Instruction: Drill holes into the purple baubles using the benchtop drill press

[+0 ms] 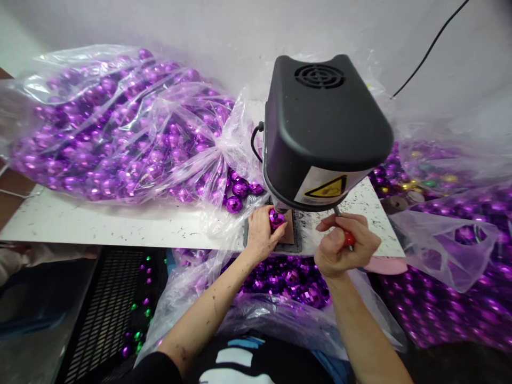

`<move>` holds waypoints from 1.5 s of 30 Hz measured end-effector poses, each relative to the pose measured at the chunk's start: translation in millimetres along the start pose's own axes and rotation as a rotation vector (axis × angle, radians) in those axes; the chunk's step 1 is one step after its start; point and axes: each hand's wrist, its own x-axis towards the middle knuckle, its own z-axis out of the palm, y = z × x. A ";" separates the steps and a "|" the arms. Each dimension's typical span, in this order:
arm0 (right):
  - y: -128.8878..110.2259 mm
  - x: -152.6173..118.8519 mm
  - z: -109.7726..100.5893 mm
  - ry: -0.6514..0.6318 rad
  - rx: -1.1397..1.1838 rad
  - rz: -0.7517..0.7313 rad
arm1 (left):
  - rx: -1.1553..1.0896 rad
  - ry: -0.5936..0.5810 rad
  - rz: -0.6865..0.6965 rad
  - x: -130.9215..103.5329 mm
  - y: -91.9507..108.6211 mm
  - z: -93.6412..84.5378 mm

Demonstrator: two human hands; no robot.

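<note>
My left hand [263, 233] is closed around a shiny purple faceted ball [276, 218], keeping it on the brown pad [286, 234] at the foot of a black bench machine [324, 122]. The tip of the machine comes down just above or onto the ball; contact cannot be made out. My right hand [347, 242] is wrapped round the lever [348, 238] at the machine's right side, which has a red part on it. Part of that lever is hidden by my fingers.
A big clear bag of purple balls [120, 128] lies on the white table [112, 226]. Another open bag [280, 309] of balls sits in my lap. More bagged balls [452, 298] are at the right. A black crate [108, 314] stands at the lower left, with bead strings beside it.
</note>
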 end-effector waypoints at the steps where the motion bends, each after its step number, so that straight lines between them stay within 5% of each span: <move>1: 2.3 -2.2 1.8 0.020 0.003 -0.026 | 0.009 0.006 0.004 -0.3 -0.1 0.3; 7: 8.9 -5.9 6.7 0.052 0.004 -0.075 | 0.044 0.032 0.015 -1.8 -3.3 4.3; 13: -8.9 56.3 -5.0 0.105 -0.096 -0.071 | 0.001 0.030 0.032 -2.3 -2.3 0.7; 17: -17.5 100.0 1.8 0.081 -0.166 0.006 | -0.097 -0.006 0.093 -32.6 8.3 -21.1; 22: -18.5 109.2 9.3 0.119 -0.151 0.078 | -0.070 -0.197 0.129 -69.0 17.7 -59.2; 25: -18.3 107.5 9.6 0.129 -0.154 0.100 | -0.061 -0.159 0.111 -47.0 2.2 -80.2; 28: -18.6 108.3 9.2 0.113 -0.140 0.105 | 0.142 0.048 0.069 -3.9 -30.1 -90.3; 33: -20.1 109.2 8.6 0.088 -0.106 0.133 | 0.401 -0.064 -0.008 35.2 -67.5 -85.0; 38: -23.5 112.1 9.5 0.067 -0.093 0.164 | -0.209 -0.018 -0.202 22.8 -47.0 -93.0; 41: -25.9 117.4 11.8 0.068 -0.104 0.170 | -0.651 -0.165 -0.327 10.6 -27.8 -87.6; 45: -28.0 123.8 14.0 0.071 -0.105 0.176 | -0.649 -0.222 -0.424 3.7 -20.1 -57.5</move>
